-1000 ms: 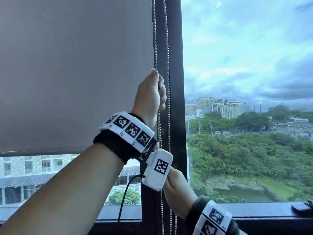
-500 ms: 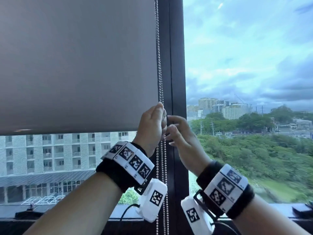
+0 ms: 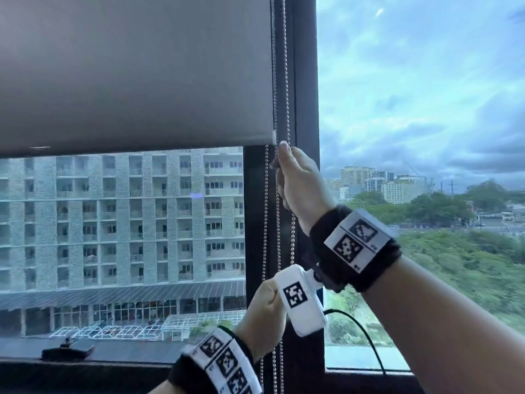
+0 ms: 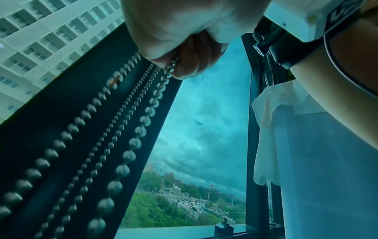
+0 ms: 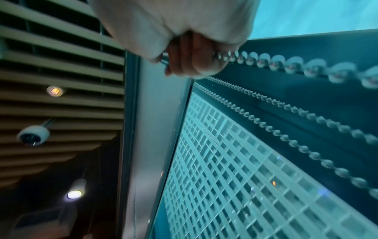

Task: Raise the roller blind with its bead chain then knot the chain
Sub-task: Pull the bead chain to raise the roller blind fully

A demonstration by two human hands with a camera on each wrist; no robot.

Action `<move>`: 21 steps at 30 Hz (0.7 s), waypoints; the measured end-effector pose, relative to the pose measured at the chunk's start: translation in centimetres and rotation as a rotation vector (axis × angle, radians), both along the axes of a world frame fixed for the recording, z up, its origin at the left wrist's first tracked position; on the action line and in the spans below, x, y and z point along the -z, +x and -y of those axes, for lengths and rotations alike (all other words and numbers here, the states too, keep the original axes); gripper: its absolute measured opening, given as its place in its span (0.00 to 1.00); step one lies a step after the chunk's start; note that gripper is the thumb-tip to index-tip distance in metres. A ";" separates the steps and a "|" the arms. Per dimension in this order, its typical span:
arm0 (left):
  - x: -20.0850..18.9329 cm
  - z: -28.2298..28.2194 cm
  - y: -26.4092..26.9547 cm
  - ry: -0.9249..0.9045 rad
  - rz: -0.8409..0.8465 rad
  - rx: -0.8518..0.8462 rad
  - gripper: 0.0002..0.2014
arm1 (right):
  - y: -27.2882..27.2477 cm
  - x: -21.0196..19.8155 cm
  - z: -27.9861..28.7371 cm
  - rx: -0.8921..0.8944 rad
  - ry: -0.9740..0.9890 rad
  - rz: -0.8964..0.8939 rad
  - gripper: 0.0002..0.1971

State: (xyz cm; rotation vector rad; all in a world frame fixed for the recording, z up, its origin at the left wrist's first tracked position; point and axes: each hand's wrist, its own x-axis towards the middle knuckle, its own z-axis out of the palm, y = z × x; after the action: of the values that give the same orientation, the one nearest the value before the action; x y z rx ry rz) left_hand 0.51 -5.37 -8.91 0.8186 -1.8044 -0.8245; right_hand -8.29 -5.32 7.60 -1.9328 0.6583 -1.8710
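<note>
The grey roller blind [image 3: 136, 69] covers the upper part of the left pane, its bottom bar [image 3: 142, 147] well above the sill. The metal bead chain [image 3: 287, 81] hangs in strands along the dark window post. My right hand [image 3: 279, 163] grips a strand high up, just under the blind's lower corner. My left hand [image 3: 270, 294] grips the chain lower down, partly hidden behind the right wrist's white camera. In the wrist views each fist is curled round the beads: left hand [image 4: 174, 67], right hand [image 5: 184, 63], with the chain [image 4: 131, 145] [image 5: 286, 64] running taut away.
The dark window post [image 3: 305, 81] stands between two panes, with the sill [image 3: 85, 368] below. A black cable [image 3: 366, 336] loops from my right wrist camera. A white cloth [image 4: 266, 129] hangs at the right. Ceiling slats and lamps [image 5: 55, 91] are overhead.
The left hand pulled the chain down from high to low while the right hand came up past it to a high grip. The blind's bottom edge has risen, baring more of the pane.
</note>
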 end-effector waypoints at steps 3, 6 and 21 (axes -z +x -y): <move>-1.0 -0.1 0.9 0.028 0.008 0.073 0.15 | 0.3 -0.1 -0.4 0.074 -0.096 -0.035 0.20; -2.3 -0.3 1.4 0.021 0.012 0.090 0.32 | 0.0 0.0 -0.5 0.121 -0.122 -0.057 0.20; -18.4 -1.1 0.4 -0.263 -0.327 0.136 0.17 | -0.7 13.0 -0.2 0.213 0.064 -0.315 0.19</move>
State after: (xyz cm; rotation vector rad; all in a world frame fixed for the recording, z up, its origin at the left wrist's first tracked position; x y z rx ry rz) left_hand 0.88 -4.31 9.49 0.3704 -1.6420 -0.7391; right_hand -8.96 -5.14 -5.43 -2.2115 1.0421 -1.6477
